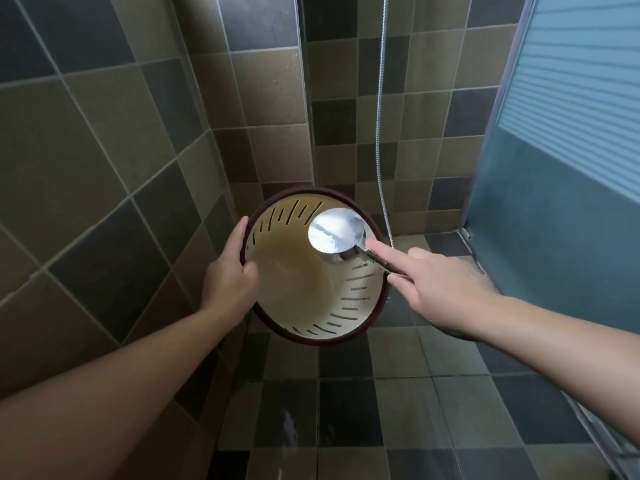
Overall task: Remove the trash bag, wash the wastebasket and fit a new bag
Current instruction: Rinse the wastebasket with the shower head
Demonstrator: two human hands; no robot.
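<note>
Head view looks down into a tiled shower corner with a wet floor (398, 403) below both hands. Between the hands hangs the wastebasket (298, 271), cream inside, slotted wall, dark rim, its mouth tilted toward the camera. At its left rim the left hand (228, 271) grips the edge. The right hand (440, 285) holds the shower head (336, 231) over the basket's far right rim, forefinger stretched along the handle. A hose (381, 133) runs up the wall beyond that hand.

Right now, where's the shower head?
In the head view, the shower head sits centre frame, over the upper-right rim of the wastebasket. The right hand grips its handle; the left hand holds the opposite rim.
</note>
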